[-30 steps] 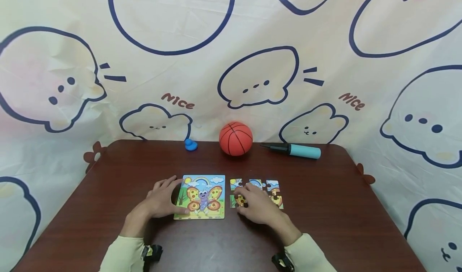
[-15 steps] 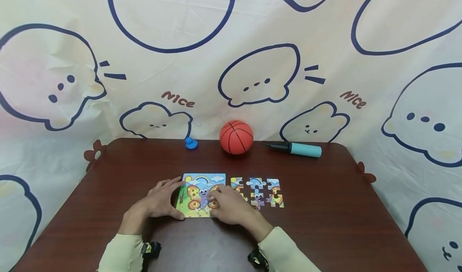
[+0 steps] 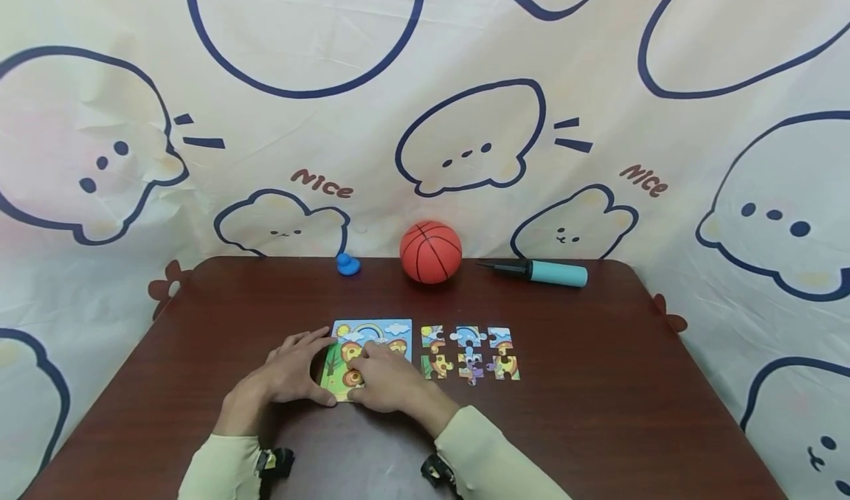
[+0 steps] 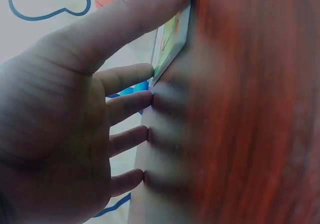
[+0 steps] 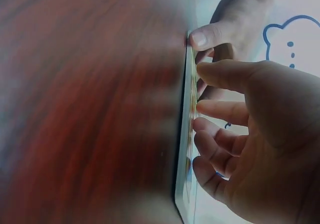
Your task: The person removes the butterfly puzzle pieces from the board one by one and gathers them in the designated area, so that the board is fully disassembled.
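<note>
Just left of six loose jigsaw pieces (image 3: 470, 365), a butterfly board (image 3: 381, 332) lay flat, the left hand (image 3: 295, 371) at its edge, fingers parted, on a dark table (image 3: 598, 389). Too firm a push there could have driven board into pieces. The right-wrist view showed the right hand's (image 3: 388, 378) thumb and forefinger apart, hidden in the head view; whether they pinched anything was unclear.
</note>
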Available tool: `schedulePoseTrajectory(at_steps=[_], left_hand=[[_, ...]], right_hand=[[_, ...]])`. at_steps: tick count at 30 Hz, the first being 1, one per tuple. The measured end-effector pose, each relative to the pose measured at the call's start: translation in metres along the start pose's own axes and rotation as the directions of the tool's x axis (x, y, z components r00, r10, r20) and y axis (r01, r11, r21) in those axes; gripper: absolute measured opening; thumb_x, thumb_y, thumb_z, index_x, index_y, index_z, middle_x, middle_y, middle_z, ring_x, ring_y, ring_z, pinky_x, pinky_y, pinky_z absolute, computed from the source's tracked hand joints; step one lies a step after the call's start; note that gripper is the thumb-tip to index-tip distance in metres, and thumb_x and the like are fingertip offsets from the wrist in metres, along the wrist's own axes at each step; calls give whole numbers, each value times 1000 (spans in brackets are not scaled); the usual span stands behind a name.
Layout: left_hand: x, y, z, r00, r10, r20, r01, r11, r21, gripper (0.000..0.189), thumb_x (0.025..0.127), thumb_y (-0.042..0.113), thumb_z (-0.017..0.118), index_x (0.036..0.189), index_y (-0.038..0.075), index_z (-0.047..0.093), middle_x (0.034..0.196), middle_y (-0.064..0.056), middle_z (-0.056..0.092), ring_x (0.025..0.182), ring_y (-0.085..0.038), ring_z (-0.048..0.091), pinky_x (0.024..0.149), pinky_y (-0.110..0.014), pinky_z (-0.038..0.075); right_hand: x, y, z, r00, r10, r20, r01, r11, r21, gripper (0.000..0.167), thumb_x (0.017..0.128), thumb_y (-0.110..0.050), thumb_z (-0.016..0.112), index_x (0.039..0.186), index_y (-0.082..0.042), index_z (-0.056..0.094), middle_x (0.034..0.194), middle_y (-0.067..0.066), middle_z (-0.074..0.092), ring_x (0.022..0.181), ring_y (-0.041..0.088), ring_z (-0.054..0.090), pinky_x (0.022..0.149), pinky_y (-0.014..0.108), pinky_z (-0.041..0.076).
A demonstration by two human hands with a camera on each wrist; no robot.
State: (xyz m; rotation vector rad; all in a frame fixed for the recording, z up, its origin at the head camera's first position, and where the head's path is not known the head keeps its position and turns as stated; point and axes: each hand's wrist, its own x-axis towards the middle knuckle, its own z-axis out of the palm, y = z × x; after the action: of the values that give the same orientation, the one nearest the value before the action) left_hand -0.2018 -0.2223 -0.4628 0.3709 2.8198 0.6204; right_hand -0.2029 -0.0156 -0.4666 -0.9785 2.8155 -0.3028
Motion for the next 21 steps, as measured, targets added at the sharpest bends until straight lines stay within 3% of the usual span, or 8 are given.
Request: schedulePoseTrajectory(at_steps=[10, 21], left_hand=[[-1, 1, 0, 1000, -3, -13, 3, 1000, 7, 106, 56, 59, 87, 144, 16, 46, 157, -13, 30, 138, -43, 27, 101, -75, 25], [0, 2, -1, 1000, -17, -15, 17, 1000, 19, 106, 55, 59, 87, 142, 16, 47, 155, -17, 31, 136, -46, 27, 102, -77, 19]], right_hand=[[3, -9, 2, 997, 77, 12, -77, 997, 6, 51, 84, -51, 69, 129, -28, 61, 110, -5, 53, 91, 8, 49, 71, 29, 44], [2, -10, 0, 995, 96, -10, -96, 995, 35, 41, 80, -52, 74, 111, -26, 69, 102, -7, 53, 85, 7, 48, 66, 26, 43]])
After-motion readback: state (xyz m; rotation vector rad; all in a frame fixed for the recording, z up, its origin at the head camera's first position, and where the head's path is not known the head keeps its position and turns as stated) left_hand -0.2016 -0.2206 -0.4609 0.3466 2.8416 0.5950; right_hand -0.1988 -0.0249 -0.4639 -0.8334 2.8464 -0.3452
